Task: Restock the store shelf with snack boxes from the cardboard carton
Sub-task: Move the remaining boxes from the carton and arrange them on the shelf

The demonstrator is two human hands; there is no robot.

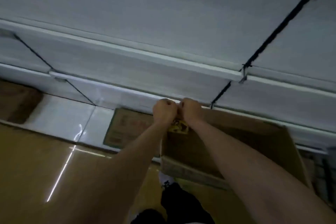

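- Left hand (164, 111) and right hand (190, 110): fists side by side, curled on a yellow snack box (179, 127), mostly hidden beneath.
- Cardboard carton (236, 143) below, blurred.
- White shelf (145, 51) above, edges cut off.

head-worn view, angled down — near shelf (127, 85)

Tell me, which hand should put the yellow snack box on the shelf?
Neither clearly wins. The left hand and right hand sit side by side above the snack box, both curled close to the shelf edge. Probably both together.
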